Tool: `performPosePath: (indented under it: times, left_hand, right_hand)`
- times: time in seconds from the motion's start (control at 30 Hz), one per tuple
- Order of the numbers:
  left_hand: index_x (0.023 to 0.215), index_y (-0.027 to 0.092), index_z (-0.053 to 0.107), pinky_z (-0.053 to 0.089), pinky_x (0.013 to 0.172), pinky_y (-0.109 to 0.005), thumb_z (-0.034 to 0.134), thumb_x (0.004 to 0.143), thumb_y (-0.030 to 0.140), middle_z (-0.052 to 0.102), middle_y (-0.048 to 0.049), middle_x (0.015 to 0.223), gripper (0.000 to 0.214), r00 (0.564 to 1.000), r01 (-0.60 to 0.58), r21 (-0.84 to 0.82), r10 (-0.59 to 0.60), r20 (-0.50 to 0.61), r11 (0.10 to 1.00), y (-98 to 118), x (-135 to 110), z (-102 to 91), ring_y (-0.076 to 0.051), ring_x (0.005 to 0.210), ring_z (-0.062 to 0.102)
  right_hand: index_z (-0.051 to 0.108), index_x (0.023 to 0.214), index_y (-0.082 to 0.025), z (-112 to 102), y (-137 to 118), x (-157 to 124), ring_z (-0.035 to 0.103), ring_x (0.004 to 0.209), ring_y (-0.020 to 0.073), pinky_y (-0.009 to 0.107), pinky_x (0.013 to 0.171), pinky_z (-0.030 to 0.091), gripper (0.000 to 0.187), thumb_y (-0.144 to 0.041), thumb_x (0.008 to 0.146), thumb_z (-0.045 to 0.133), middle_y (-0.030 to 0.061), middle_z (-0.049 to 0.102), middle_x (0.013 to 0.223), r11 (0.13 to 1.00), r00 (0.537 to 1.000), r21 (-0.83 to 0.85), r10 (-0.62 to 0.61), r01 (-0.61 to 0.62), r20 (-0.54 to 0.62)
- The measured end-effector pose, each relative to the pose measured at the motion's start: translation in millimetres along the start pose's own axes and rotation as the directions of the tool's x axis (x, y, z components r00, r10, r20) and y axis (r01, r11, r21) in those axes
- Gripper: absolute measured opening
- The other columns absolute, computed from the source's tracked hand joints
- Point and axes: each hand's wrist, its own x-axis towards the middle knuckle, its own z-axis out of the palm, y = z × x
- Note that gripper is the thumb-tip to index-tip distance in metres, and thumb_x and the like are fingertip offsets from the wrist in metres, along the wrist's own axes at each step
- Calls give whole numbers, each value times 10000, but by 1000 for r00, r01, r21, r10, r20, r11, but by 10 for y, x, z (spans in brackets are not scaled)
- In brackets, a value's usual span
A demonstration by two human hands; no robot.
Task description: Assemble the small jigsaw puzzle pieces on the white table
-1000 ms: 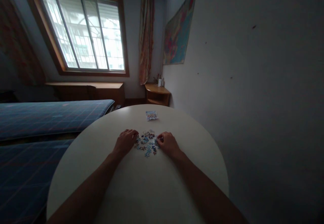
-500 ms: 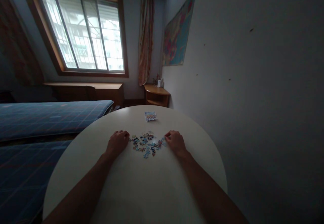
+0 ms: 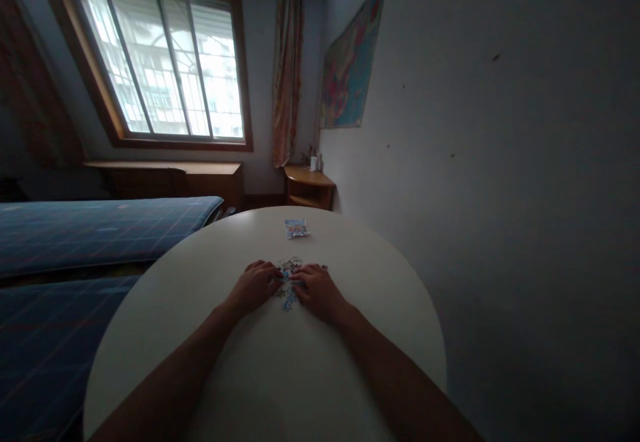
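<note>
A small heap of loose jigsaw pieces (image 3: 289, 281) lies on the round white table (image 3: 250, 375). My left hand (image 3: 255, 284) and my right hand (image 3: 317, 287) lie flat on the heap from either side, fingers stretched out over the pieces and nearly touching each other. Most of the pieces are hidden under my fingers; a few show between and just beyond them. Neither hand grips a piece that I can see.
A small printed picture card (image 3: 297, 229) lies farther back on the table. A bed with a blue checked cover (image 3: 90, 229) stands to the left. A wall runs close along the right. A wooden corner shelf (image 3: 307, 185) and a window are behind.
Both hands have moved inward from the sides of the spread pieces and now cover them, pushing the pieces into a tighter heap.
</note>
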Motion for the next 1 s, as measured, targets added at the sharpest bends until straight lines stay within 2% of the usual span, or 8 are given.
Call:
performPosePath:
  times: [0.13, 0.3, 0.47, 0.6, 0.8, 0.9, 1.0]
  left_hand:
    - [918, 241, 716, 416, 958, -366, 582, 879, 241, 716, -41, 956, 140, 999, -45, 14, 45, -5, 999, -2, 18, -2, -215, 978, 610]
    - [875, 233, 696, 418, 946, -352, 576, 904, 235, 709, -41, 923, 123, 989, -148, 53, 149, -10, 988, 60, 30, -34, -202, 946, 607]
    - [889, 247, 689, 433, 922, -319, 621, 886, 312, 705, -28, 922, 95, 974, -221, -53, 223, 33, 974, 38, 12, -86, -186, 935, 616]
    - [953, 233, 682, 444, 910, -335, 588, 896, 317, 709, -42, 954, 138, 989, -145, -24, 145, 3, 989, -69, -7, -98, -202, 943, 621]
    - [1044, 242, 665, 436, 946, -354, 596, 882, 311, 705, -45, 1068, 189, 991, -128, -19, 129, 36, 992, -108, -8, -67, -220, 1039, 609]
    - [1027, 229, 659, 439, 938, -363, 603, 868, 273, 709, -42, 1047, 174, 993, -111, -11, 111, 43, 994, -111, 4, -42, -225, 1018, 618]
    - [971, 224, 663, 440, 922, -356, 579, 878, 235, 717, -31, 979, 126, 993, -109, -5, 109, 43, 994, -119, 10, -31, -217, 968, 628]
  right_hand:
    - [679, 1181, -251, 57, -6, -13, 473, 1280, 207, 392, 1112, 309, 292, -332, 935, 544, 50, 639, 1283, 997, 996, 8, -76, 75, 53]
    - [630, 1267, -235, 41, 31, -23, 458, 1302, 206, 391, 1124, 307, 359, -346, 941, 531, 60, 625, 1311, 995, 995, 26, -93, 91, 42]
    - [669, 1214, -278, 39, 27, -34, 444, 1312, 209, 403, 1123, 309, 322, -382, 943, 530, 44, 610, 1329, 994, 992, 26, -111, 109, 52]
    - [694, 1172, -268, 39, 18, -52, 437, 1316, 212, 399, 1118, 318, 297, -365, 936, 542, 57, 601, 1335, 993, 992, 5, -118, 117, 54]
    - [569, 1333, -217, 5, 51, 72, 453, 1299, 194, 365, 1134, 299, 401, -233, 938, 502, 54, 607, 1332, 978, 976, -11, -205, 206, 74]
    - [605, 1285, -202, 27, 106, 244, 509, 1245, 193, 355, 1102, 336, 372, -188, 937, 476, 56, 642, 1285, 968, 961, -38, -241, 248, 136]
    - [689, 1147, -213, 100, 119, 381, 547, 1189, 211, 355, 1060, 368, 282, -205, 910, 537, 50, 688, 1201, 974, 970, -76, -203, 214, 134]
